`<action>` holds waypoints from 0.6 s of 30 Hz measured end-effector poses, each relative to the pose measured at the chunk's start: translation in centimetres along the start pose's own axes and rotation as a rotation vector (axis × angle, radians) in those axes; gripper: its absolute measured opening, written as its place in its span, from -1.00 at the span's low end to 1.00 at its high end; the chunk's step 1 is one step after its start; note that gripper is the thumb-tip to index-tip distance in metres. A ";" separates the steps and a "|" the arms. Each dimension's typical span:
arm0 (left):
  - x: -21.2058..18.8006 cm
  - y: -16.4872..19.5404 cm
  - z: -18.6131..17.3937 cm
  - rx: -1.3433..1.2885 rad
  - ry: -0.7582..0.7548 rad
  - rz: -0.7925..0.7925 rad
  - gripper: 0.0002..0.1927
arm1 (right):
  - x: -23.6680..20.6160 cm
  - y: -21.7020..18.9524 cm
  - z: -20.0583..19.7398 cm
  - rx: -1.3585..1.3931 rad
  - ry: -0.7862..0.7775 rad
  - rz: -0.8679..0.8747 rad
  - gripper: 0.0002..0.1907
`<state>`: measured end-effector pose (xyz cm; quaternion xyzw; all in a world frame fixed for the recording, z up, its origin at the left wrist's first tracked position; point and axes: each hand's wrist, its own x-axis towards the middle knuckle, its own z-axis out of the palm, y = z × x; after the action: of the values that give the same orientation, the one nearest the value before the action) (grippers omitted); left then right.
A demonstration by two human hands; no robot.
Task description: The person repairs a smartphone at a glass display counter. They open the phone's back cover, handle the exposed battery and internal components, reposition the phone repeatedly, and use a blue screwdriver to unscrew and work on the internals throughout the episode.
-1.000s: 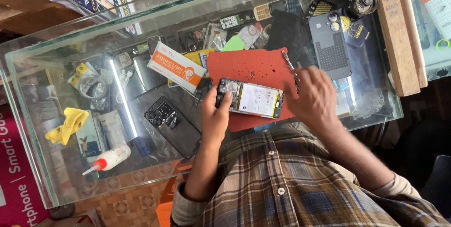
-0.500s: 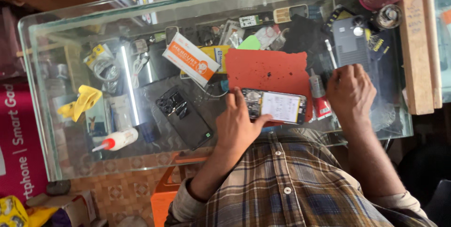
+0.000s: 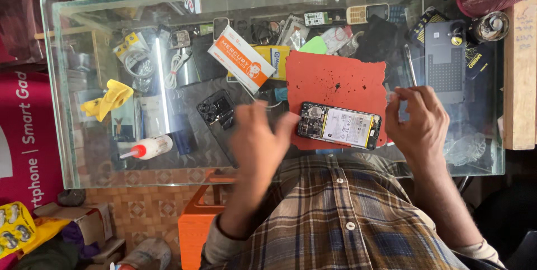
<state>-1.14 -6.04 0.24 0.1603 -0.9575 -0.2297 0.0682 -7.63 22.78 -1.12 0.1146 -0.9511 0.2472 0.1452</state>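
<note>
An opened smartphone (image 3: pixel 339 125) with its back off, showing its battery and circuit board, lies on a red work mat (image 3: pixel 335 83) on the glass counter (image 3: pixel 100 152). My left hand (image 3: pixel 256 141), blurred, hovers just left of the phone with fingers spread and holds nothing. At the phone's right end, my right hand (image 3: pixel 418 123) has its fingertips pinched together; whether something small sits between them I cannot tell. A thin metal tool (image 3: pixel 411 66) lies on the glass just above that hand.
On the glass lie an orange-and-white box (image 3: pixel 241 58), a dark phone back cover (image 3: pixel 217 112), a grey phone case (image 3: pixel 445 62), a glue bottle (image 3: pixel 147 148) and a yellow cloth (image 3: pixel 107 100). A wooden block (image 3: pixel 520 74) borders the right edge. An orange stool (image 3: pixel 196 231) stands below.
My left hand has come off the phone and moved left, opening its fingers. My right hand has shifted slightly to the phone's right end. The view has shifted.
</note>
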 end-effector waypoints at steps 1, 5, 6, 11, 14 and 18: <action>0.5 -1.3 -0.7 0.038 0.087 -0.048 -0.26 | 0.2 -0.5 -0.3 0.040 -0.048 0.001 -0.91; 3.2 -6.0 -3.0 0.340 0.233 -0.172 0.08 | 1.0 -2.2 -1.5 0.131 -0.241 -0.200 -0.50; 3.7 -6.6 -3.1 0.354 0.227 -0.186 0.14 | 1.2 -2.6 -1.5 0.135 -0.290 -0.303 -0.33; 4.0 -6.9 -1.8 0.375 0.153 -0.247 0.18 | 1.0 -4.3 -1.1 0.038 -0.425 -0.400 -0.03; 4.0 -6.7 -1.4 0.323 0.128 -0.282 0.06 | 0.8 -4.1 -0.6 0.075 -0.465 -0.393 -0.09; 4.1 -6.8 -1.4 0.289 0.159 -0.290 -0.06 | 1.0 -3.1 -0.3 0.166 -0.519 -0.379 -0.09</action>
<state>-2.82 -13.76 -1.43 0.3221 -0.9391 -0.0839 0.0859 -7.55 20.13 0.84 0.3603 -0.8947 0.2548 -0.0685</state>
